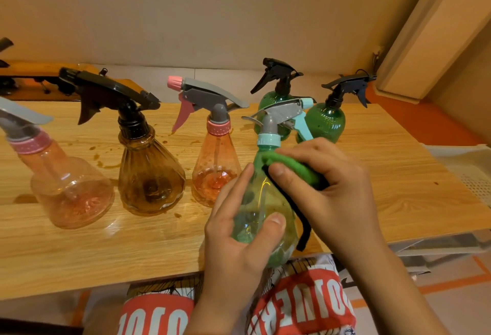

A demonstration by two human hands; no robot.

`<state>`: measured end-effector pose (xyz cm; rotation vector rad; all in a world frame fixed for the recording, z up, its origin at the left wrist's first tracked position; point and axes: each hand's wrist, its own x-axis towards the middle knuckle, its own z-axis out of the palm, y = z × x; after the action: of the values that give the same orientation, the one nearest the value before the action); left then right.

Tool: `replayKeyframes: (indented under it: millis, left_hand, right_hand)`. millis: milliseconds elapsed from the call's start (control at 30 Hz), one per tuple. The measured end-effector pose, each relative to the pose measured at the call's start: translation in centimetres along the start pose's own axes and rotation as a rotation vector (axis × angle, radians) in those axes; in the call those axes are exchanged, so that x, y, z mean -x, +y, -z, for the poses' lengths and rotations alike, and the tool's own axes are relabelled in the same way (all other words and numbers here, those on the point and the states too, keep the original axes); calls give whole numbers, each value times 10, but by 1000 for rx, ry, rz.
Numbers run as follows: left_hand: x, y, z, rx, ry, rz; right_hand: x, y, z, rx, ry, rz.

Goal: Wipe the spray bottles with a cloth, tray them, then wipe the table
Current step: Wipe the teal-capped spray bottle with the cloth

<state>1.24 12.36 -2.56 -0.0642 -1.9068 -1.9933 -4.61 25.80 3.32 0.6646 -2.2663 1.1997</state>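
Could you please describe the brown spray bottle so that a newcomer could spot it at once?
On the wooden table, three bottles stand in a row on the left. The brown bottle is the middle one, between two pink bottles. Unlike them, it has a ribbed amber body and black trigger.

Lit warm and yellowish, rather dim, perhaps from overhead. Glinted softly off the desk (148,244) by the pink bottle (71,191). Bowed hard toward the edges. Went soft and slightly smeared around the hands (342,188).
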Motion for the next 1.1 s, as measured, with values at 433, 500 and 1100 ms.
replayKeyframes:
  millis: [433,500,1100]
  left_hand:
    - [3,5,4,68,-35,24]
    - [3,5,3,73,-45,31]
    - [11,3,-11,60,-118,-4]
  right_hand:
    - [20,0,13,-93,-61,55]
    - [18,2,14,-94,-50,12]
    - [16,2,7,-126,78,-162]
